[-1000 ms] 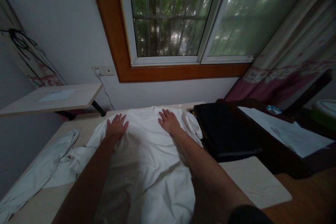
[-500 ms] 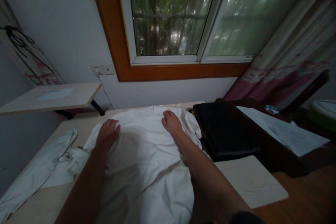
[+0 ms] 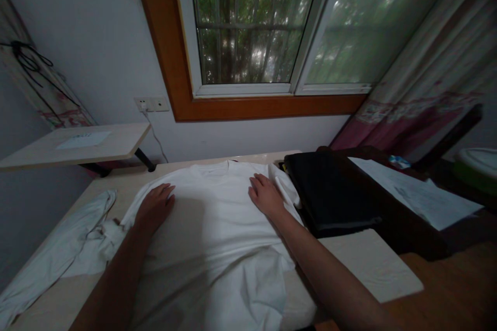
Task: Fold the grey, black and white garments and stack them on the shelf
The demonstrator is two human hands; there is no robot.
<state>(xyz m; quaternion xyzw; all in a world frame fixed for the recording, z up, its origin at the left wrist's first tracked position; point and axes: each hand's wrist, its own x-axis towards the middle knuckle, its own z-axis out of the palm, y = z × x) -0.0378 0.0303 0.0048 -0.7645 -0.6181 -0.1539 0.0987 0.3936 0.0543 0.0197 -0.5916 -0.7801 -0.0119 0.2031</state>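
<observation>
A white long-sleeved shirt [image 3: 212, 227] lies spread on a pale table [image 3: 368, 264], collar toward the window. My left hand [image 3: 153, 208] rests flat on its left shoulder area, fingers stretched out. My right hand [image 3: 266, 196] presses flat on the right shoulder area, fingers together and extended. The shirt's left sleeve [image 3: 58, 248] trails off toward the table's left edge. The right sleeve is bunched beside my right hand.
A black bag or case [image 3: 330, 191] lies right of the shirt. Papers [image 3: 419, 191] sit on a dark desk at the right. A small side table [image 3: 77, 145] stands at the left wall. Window and curtain [image 3: 427, 88] are behind.
Both hands have slid outward and toward me across the shirt's chest. The cloth between them now lies smoother, with fewer creases.
</observation>
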